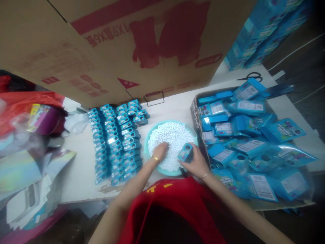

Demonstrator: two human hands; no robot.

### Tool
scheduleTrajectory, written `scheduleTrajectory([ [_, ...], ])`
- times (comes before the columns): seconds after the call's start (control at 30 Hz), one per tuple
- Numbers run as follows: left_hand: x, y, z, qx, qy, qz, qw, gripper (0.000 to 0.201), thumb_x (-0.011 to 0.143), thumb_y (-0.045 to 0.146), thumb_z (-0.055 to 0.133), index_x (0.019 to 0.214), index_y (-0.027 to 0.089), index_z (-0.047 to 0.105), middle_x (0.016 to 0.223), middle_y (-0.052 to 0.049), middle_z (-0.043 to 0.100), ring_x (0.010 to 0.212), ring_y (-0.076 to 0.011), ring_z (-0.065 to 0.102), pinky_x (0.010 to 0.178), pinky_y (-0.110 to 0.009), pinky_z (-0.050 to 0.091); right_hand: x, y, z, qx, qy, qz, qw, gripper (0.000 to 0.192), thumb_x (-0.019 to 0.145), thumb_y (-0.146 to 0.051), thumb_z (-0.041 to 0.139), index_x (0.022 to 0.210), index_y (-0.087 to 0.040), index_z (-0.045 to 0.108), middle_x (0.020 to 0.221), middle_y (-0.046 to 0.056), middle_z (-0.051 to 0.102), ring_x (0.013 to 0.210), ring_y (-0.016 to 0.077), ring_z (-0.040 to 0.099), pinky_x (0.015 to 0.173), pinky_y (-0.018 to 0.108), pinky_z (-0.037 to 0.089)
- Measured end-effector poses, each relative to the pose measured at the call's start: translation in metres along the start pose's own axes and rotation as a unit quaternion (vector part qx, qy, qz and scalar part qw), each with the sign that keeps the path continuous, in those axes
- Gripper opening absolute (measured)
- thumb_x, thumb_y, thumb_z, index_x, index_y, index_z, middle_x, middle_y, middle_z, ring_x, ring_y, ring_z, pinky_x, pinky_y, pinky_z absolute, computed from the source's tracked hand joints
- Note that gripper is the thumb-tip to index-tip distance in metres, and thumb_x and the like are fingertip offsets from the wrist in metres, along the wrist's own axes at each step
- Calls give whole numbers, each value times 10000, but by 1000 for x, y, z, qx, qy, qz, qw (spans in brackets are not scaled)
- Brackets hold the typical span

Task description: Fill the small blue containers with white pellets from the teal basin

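A round turquoise basin (146,149) full of small white pellets (175,132) sits in front of me on the white table. My left hand (160,151) is down in the pellets at the basin's left side, its fingers curled among them and the fingertips partly buried. Over the basin's right side, my right hand (196,160) grips a small blue box (185,151) between thumb and fingers, tilted, with a dark round spot on the side facing up. To the left of the basin stand rows of similar blue boxes (111,140), packed closely.
A big cardboard carton (106,51) walls off the back. On the right, an open box (196,112) overflows with blue packages (250,145); scissors (254,77) and stacked blue packs (254,37) are behind it. Plastic bags (27,98) and cards (27,203) crowd the left.
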State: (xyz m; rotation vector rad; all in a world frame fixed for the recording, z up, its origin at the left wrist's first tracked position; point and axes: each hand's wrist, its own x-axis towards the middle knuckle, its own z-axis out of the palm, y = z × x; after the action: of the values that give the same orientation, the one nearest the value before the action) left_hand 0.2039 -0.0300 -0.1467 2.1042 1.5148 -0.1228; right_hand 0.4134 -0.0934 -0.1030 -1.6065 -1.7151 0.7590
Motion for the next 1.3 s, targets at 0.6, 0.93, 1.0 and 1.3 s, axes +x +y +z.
scheduleTrajectory([
  [0.6, -74, 54, -144, 99, -13, 133, 986, 176, 897, 227, 451, 1022, 171, 562, 954, -78, 613, 869, -204, 598, 726, -305, 474, 7, -2, 26, -59, 34, -84, 994, 725, 699, -340, 633, 1326, -126, 338, 1268, 187, 485, 1220, 333, 441, 1006, 514, 423],
  [0.93, -80, 98, -163, 268, -18, 85, 959, 205, 915, 168, 376, 1002, 175, 562, 932, -90, 585, 869, -233, 564, 678, -326, 460, 7, -2, 26, -30, 31, -73, 996, 726, 704, -349, 643, 1328, -153, 328, 1275, 184, 486, 1228, 338, 444, 1001, 534, 418],
  [1.0, -73, 67, -150, 246, -9, 43, 968, 193, 906, 172, 397, 1016, 180, 555, 944, -86, 584, 881, -223, 568, 712, -322, 463, 7, -2, 20, -22, 29, -48, 998, 742, 698, -394, 666, 1322, -155, 343, 1278, 181, 493, 1213, 336, 463, 993, 519, 427],
  [1.3, -9, 2, -6, 15, -24, -11, 1000, 249, 889, 166, 426, 1108, 172, 546, 1135, -108, 593, 1080, -223, 553, 935, -356, 446, 0, -4, -3, 16, -7, 37, 999, 802, 651, -531, 714, 1286, -165, 388, 1226, 161, 555, 1134, 322, 547, 937, 476, 468],
])
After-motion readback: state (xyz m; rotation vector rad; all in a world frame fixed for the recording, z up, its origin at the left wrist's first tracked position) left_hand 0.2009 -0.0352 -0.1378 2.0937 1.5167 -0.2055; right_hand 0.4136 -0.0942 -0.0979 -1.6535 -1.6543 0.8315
